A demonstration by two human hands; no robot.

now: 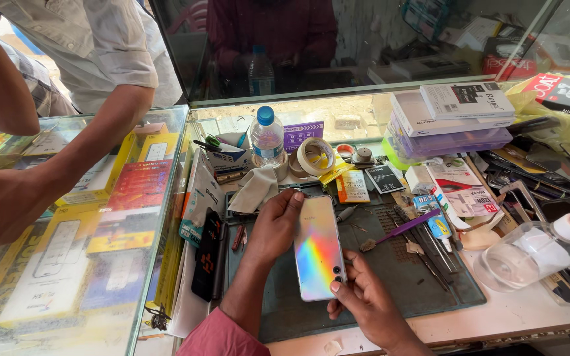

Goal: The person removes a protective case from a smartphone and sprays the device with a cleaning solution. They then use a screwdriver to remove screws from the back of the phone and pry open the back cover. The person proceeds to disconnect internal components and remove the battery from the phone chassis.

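1. The left hand (273,227) holds a phone (318,247) by its left edge; the fingers (291,200) curl around the top left corner and press on it.
2. The right hand (364,296) pinches the lower right corner of the phone, with the thumb (339,287) lying just beside the camera lenses.
3. The phone is back side up, with a shiny back that shows rainbow colours. It is held a little above a dark green work mat (417,277), near the middle of the mat.
4. On the mat, to the right of the phone, lie a purple-handled tool (407,227) and some thin metal tools (430,254); I cannot tell exactly what kind they are.
5. Behind the phone stand a water bottle with a blue cap (266,136) and a roll of tape (316,156), with a grey cloth (253,189) just beside the bottle.
6. At the right edge of the counter a clear bottle with a white pump top (529,254) lies on its side.
7. On the left, another person's arm (67,158) rests on a glass display case (146,264); their hand is closed into a loose fist.
8. A black phone (206,254) lies near the left border of the mat.
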